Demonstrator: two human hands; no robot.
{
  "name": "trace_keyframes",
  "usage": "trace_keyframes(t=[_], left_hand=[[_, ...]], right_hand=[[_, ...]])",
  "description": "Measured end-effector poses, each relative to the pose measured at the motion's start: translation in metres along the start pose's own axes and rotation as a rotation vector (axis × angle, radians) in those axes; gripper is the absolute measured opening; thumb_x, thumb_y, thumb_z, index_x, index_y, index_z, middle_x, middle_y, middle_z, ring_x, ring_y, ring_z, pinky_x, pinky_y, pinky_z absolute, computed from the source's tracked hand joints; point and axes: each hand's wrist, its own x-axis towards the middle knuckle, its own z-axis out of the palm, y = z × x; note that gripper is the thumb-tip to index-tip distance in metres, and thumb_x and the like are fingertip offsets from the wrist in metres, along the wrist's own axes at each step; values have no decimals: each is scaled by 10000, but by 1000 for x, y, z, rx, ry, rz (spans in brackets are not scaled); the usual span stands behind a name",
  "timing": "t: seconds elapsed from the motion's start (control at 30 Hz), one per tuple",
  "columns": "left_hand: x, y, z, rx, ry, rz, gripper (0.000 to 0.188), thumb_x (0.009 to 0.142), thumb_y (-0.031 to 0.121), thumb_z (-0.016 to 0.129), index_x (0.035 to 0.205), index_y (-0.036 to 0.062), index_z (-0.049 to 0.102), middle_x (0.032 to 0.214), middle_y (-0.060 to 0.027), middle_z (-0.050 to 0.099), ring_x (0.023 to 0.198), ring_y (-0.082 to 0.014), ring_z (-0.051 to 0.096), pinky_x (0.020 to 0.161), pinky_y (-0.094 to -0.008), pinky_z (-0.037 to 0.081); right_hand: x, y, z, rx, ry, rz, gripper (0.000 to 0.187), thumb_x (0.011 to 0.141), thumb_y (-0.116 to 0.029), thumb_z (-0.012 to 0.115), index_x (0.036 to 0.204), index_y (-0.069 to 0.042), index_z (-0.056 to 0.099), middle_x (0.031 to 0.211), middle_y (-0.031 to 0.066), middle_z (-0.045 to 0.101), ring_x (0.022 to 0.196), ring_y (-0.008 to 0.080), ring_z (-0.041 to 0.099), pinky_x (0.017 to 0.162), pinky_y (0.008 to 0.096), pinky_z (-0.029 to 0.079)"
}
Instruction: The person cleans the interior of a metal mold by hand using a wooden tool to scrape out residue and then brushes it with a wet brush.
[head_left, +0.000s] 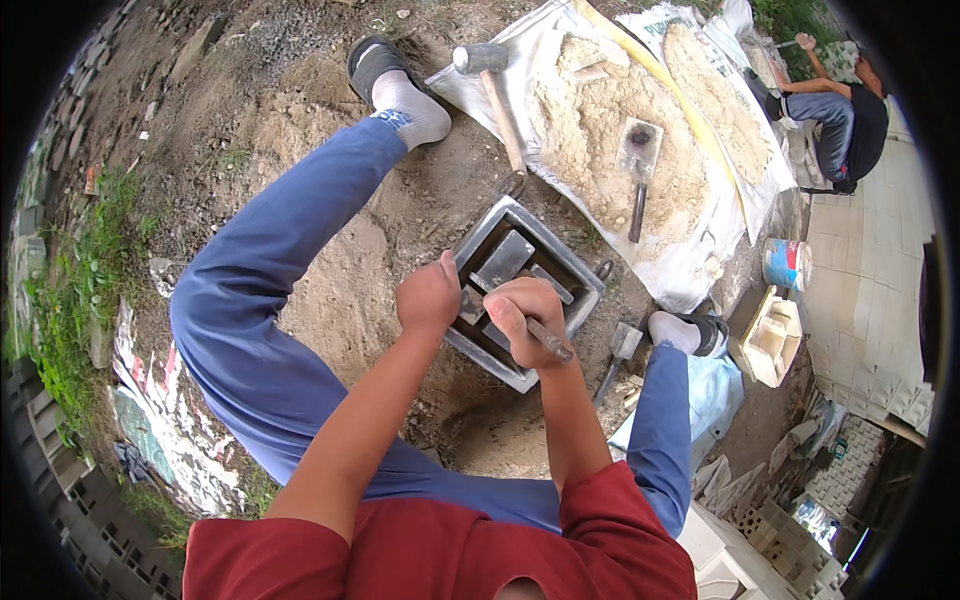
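Note:
Between my legs stands a grey metal mould [566,254], box-shaped, with rectangular metal blocks [505,258] inside. My right hand [526,306] is closed over the mould around a wooden-handled trowel [549,340]. The handle's end sticks out toward me; a flat grey part shows between my hands, the rest being covered by my fingers. At the mould's left wall my left hand [428,294] is closed, thumb up. Its fingertips are hidden, so what they grip cannot be seen.
A mallet [492,95] lies beyond the mould, beside a white sheet heaped with pale sandy material [575,125]. On the heap rests a flat trowel [638,165]. A hammer [620,350] lies right of the mould. Farther right are a bucket [787,264], a cast block [772,338] and another seated person [845,120].

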Motion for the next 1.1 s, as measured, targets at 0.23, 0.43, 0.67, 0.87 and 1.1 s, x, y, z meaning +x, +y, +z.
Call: trace_keyframes(t=[0.23, 0.43, 0.67, 0.87, 1.1], left_hand=[[1, -3, -1, -4, 2, -2, 639, 1081, 404, 293, 813, 34, 739, 808, -230, 711, 759, -439, 689, 734, -542, 542], [-8, 7, 8, 2, 70, 32, 654, 1074, 412, 312, 769, 21, 738, 779, -242, 702, 725, -450, 683, 717, -560, 537], [-5, 3, 5, 30, 125, 25, 665, 1073, 427, 302, 807, 23, 758, 812, -251, 713, 762, -455, 697, 732, -552, 549], [-5, 4, 6, 41, 100, 3, 678, 1073, 443, 294, 831, 20, 765, 836, -249, 722, 787, -451, 705, 748, -545, 556], [-5, 4, 6, 43, 108, -20, 688, 1066, 473, 303, 852, 16, 770, 871, -254, 728, 836, -446, 715, 790, -537, 560]], right_hand=[[-7, 4, 1, -90, -79, -2, 303, 911, -125, 582, 645, 8, 522, 576, 122, 502, 479, 278, 505, 488, 369, 386], [-26, 35, -4, -45, 114, -97, 302, 928, -71, 579, 646, 27, 532, 568, 128, 460, 471, 262, 468, 497, 366, 357], [-21, -29, -38, 247, 77, -76, 521, 983, -264, 584, 572, -15, 385, 521, 51, 361, 453, 198, 343, 471, 375, 257], [-48, -57, -70, 339, 91, -173, 600, 947, -374, 609, 527, -58, 318, 480, 26, 311, 417, 178, 269, 463, 358, 170], [-75, -36, -73, 169, 130, -142, 571, 925, -341, 631, 544, -51, 321, 500, 31, 303, 439, 177, 283, 465, 362, 178]])
